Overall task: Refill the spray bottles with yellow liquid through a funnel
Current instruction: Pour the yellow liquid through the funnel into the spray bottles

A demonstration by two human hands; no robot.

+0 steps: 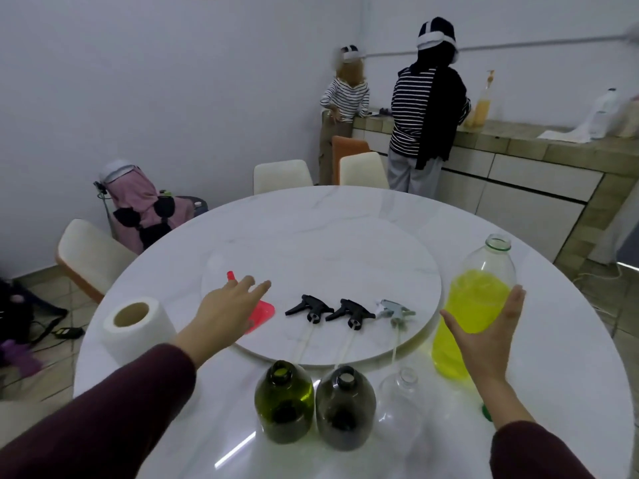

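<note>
Both arms, in dark maroon sleeves, are reaching out over the round white marble table. The left hand is stretching forward with fingers straight and spread, palm down, holding nothing, hovering over the red funnel lying on its side on the raised turntable; whether the fingers are touching the funnel cannot be told. The right hand is standing open too, palm turned toward the big clear bottle at the table's right, fingers straight, thumb apart, lying against or just in front of its near side.

That big bottle is uncapped and holding bright yellow liquid up to about two thirds. Closest to the person, three spray bottles are standing upright and open-necked in a row: a green bottle with a little yellowish liquid low inside, a smoky dark bottle just beside it, and a clear bottle to the right. Behind them, on the turntable, three trigger heads are lying with dip tubes trailing: two black sprayers and a grey sprayer. A paper towel roll is standing at the left.
</note>
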